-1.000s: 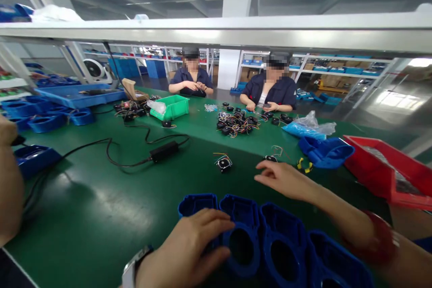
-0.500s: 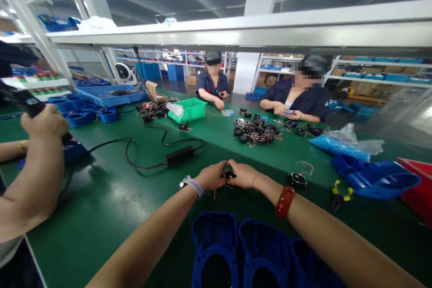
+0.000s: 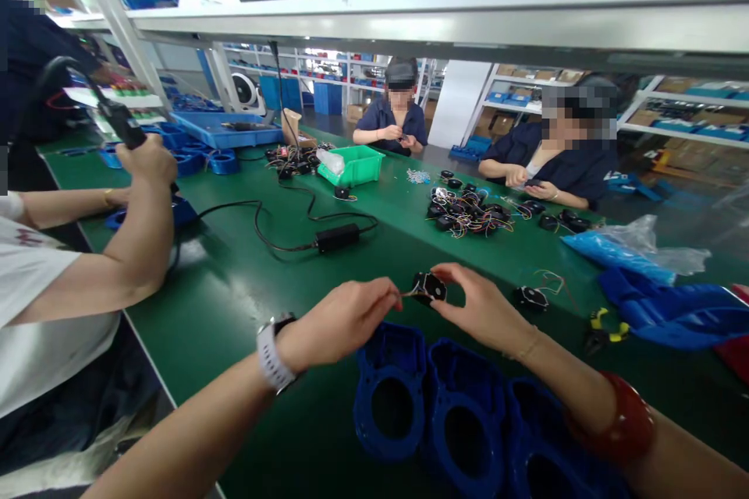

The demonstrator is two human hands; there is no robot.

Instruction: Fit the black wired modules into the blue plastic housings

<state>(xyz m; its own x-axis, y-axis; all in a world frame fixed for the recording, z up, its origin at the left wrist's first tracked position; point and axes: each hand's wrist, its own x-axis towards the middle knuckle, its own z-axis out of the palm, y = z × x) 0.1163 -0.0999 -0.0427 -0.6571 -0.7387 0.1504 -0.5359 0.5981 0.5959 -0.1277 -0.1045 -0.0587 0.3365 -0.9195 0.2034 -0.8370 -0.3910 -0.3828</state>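
Observation:
Between finger and thumb, my right hand [image 3: 483,304] grips a small black motor-like part [image 3: 430,288] with a silvery face. Thin wires [image 3: 409,292] run from its left side to my left hand [image 3: 345,320], whose fingertips pinch them. Just below my hands, three blue plastic housings [image 3: 391,405] with large round openings lie in a row on the green table [image 3: 281,374]. Another black part with wires [image 3: 531,298] rests to the right of my right hand.
Yellow-handled pliers [image 3: 605,331] and a blue housing [image 3: 672,308] are at right, by a bag of blue pieces [image 3: 626,249]. Farther back are a heap of wired parts [image 3: 468,210] and a green bin [image 3: 351,165]. A black cable box [image 3: 336,238] lies left; co-workers sit around.
My hands have come apart; the left now draws the wires leftward while the right keeps the black part. The view has shifted, and the left co-worker shows more.

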